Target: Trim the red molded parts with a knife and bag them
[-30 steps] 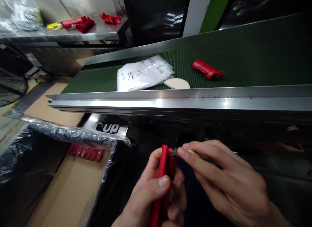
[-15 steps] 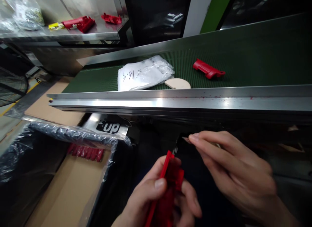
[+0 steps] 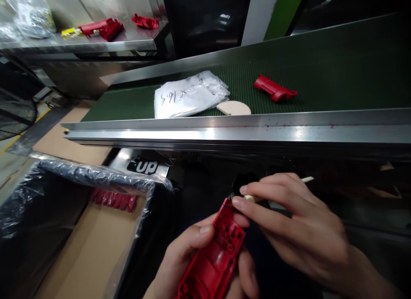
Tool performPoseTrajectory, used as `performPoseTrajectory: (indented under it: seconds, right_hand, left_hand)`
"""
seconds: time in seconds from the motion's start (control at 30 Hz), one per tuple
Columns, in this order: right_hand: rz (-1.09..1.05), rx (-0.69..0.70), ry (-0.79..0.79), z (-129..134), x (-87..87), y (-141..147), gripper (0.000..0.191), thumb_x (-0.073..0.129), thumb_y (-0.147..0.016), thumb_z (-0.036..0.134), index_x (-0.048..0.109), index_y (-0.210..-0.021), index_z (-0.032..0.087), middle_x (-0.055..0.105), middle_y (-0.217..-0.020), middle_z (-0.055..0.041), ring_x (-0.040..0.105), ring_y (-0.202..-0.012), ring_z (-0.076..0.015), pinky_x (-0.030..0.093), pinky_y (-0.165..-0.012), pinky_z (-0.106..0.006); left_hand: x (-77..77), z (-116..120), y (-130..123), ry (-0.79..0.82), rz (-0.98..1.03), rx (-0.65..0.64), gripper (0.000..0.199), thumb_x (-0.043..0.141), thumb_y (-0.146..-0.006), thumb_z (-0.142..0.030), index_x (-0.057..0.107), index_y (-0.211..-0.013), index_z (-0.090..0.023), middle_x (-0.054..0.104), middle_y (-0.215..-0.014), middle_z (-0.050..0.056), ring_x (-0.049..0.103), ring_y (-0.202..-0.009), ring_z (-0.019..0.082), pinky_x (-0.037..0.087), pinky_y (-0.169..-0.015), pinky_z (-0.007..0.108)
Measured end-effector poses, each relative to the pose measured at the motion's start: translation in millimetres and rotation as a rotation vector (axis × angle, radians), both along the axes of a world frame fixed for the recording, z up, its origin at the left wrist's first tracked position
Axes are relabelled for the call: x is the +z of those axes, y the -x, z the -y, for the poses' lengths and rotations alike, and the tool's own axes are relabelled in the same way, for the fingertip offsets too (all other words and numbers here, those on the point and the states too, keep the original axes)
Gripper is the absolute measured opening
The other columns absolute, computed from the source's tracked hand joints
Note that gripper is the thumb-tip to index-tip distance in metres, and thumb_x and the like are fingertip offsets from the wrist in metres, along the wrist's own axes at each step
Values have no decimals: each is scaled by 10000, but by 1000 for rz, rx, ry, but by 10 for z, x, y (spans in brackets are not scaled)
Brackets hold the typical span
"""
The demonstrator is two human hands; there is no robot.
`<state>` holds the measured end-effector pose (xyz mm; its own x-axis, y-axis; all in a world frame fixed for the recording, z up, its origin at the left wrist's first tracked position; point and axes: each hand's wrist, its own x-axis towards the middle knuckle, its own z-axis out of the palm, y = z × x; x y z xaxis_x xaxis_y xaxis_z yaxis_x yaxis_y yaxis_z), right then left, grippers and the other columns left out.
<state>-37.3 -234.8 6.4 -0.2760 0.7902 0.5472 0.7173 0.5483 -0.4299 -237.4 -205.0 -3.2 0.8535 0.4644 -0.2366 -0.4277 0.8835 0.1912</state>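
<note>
My left hand (image 3: pixel 189 252) is closed around a red plastic housing half (image 3: pixel 212 264). Its hollow inner side, with small posts and holes, faces up towards me. My right hand (image 3: pixel 298 222) pinches a slim cream-handled tool (image 3: pixel 249 198), whose back end sticks out behind the fingers. The right fingertips are at the narrow upper end of the housing; they hide the tool's working tip, and I cannot tell whether it touches the plastic.
Ahead runs a green conveyor belt (image 3: pixel 128 104) with a metal edge (image 3: pixel 224 133). On it lie a white plastic bag packet (image 3: pixel 186 95), a cream disc piece (image 3: pixel 233 107) and another red housing part (image 3: pixel 275 89). A plastic-lined box (image 3: pixel 147 204) at left holds several red pieces (image 3: pixel 114 200).
The housing has turned so that its inside now shows. My right hand has moved slightly left and down to the housing's upper end, and the tool's pointed tip is no longer visible.
</note>
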Motion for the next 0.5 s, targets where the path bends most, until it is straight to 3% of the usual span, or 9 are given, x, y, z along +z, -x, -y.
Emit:
performPoseTrajectory:
  seconds: [0.1,0.3,0.43,0.5]
  right_hand:
    - [-2,10,-1,-8,-4,-5,386,553,-874,-1,619,-1232,130,605,-1157,-115,541,-1026,-228,440,-829,-425]
    - [9,49,-23,-37,-54,-47,441,569,-836,-23,616,-1244,139,616,-1150,-106,565,-1001,-230,450,-823,-429]
    - [-48,-78,-63,-71,-46,-130,503,579,-816,-38,613,-1266,184,630,-1109,-97,597,-973,-225,479,-771,-397]
    - [-129,-152,-77,-78,-30,-160,561,592,-798,-54,608,-1285,224,634,-1108,-86,613,-954,-213,497,-748,-375]
  left_hand:
    - [-35,9,-1,-51,-10,-25,427,417,-970,-377,641,-1185,-84,712,-747,141,649,-582,128,494,-575,163]
    - [-25,3,67,-89,-80,-27,427,384,-972,-366,638,-1217,-126,621,-625,75,501,-438,90,374,-430,141]
    - [43,-55,136,-103,-163,-236,405,597,-826,-332,703,-1104,-57,647,-760,120,550,-520,95,397,-490,156]
    - [63,-73,149,-91,-164,-307,415,614,-801,-326,706,-1093,-46,649,-774,127,573,-548,109,417,-520,171]
